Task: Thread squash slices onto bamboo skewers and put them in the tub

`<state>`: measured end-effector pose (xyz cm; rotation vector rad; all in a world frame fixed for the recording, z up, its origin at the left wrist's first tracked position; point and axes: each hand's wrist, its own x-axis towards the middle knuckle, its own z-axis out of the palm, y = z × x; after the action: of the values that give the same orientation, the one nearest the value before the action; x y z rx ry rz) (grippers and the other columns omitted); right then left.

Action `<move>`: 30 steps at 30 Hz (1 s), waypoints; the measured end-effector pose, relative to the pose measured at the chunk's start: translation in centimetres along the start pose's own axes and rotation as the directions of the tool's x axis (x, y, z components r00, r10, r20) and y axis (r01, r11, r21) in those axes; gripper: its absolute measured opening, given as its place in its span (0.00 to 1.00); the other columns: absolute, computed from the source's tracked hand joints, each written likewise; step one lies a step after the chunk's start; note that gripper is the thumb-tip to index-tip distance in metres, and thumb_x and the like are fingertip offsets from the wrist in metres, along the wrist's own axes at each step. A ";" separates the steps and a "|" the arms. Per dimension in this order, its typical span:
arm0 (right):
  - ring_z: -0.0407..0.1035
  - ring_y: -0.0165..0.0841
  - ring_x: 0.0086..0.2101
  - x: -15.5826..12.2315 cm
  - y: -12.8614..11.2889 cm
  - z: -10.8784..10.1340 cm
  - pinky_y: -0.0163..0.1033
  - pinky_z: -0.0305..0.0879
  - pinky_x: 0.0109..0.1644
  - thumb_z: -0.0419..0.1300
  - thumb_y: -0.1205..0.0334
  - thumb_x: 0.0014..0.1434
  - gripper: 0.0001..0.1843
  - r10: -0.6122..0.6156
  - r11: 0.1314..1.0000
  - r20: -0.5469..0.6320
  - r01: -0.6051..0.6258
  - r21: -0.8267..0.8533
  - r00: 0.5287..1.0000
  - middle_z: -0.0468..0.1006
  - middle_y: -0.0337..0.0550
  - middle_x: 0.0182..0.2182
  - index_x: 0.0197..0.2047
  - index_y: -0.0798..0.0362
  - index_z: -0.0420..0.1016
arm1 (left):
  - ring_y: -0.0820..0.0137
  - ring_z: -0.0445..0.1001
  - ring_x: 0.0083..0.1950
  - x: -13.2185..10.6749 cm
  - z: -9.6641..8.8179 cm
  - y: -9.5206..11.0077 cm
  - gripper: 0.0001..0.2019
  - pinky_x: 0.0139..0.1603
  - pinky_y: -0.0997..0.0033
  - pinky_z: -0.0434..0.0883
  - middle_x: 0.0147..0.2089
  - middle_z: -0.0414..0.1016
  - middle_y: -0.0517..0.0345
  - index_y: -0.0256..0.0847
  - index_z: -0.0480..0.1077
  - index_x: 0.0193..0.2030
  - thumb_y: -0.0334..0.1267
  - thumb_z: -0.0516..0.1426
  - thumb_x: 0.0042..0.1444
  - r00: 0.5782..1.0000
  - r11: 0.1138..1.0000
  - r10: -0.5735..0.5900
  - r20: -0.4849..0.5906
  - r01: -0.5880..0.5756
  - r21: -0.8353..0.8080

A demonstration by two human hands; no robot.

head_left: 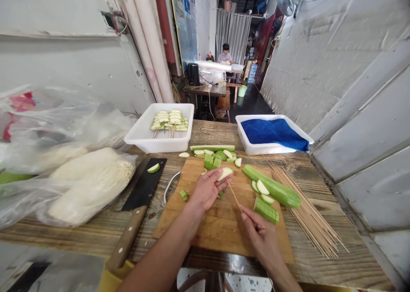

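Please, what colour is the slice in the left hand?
The slice shows a pale, creamy white face, best seen in the head view.

A black kettle (pixel 193 74) stands on the back table (pixel 220 89), a green bucket (pixel 242 91) on the floor (pixel 251 102)

Head view, forward and down

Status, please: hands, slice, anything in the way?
Left hand: grip on green-edged slice. Right hand: grip on skewer, tip at slice's edge. Nothing seen blocking them; knife lies left of cutting board.
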<state>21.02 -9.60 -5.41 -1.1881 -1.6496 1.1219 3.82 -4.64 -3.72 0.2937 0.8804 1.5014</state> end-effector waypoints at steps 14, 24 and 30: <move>0.75 0.39 0.37 0.1 -0.2 0.0 0.41 0.71 0.42 0.56 0.60 0.55 0.16 -0.010 1.000 0.002 0.010 -0.020 1.000 0.80 0.50 0.38 0.43 0.57 0.78 | 0.67 0.76 0.38 0.0 -0.2 -0.1 0.05 0.42 0.68 0.73 0.37 0.77 0.45 0.31 0.71 0.35 0.30 0.57 0.51 1.000 0.999 0.018 0.017 -0.019 0.040; 0.74 0.36 0.29 0.1 -0.4 0.1 0.38 0.72 0.32 0.56 0.58 0.55 0.17 0.013 1.000 -0.013 -0.014 -0.010 1.000 0.82 0.48 0.33 0.42 0.58 0.78 | 0.66 0.76 0.38 -0.4 0.0 -0.3 0.06 0.44 0.64 0.73 0.37 0.77 0.45 0.30 0.71 0.35 0.28 0.58 0.49 0.999 0.997 0.016 0.050 -0.020 0.079; 0.72 0.37 0.30 0.3 -0.3 0.2 0.37 0.69 0.30 0.56 0.56 0.55 0.18 0.067 0.998 -0.012 -0.066 0.024 0.998 0.81 0.48 0.31 0.43 0.58 0.78 | 0.65 0.76 0.39 -0.5 -0.1 -0.5 0.07 0.46 0.62 0.72 0.40 0.76 0.45 0.30 0.72 0.36 0.29 0.59 0.48 0.995 0.995 -0.008 0.099 -0.002 0.104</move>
<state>20.71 -9.41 -5.16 -1.2409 -1.5933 1.1690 4.17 -5.14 -3.93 0.4401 0.8805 1.4280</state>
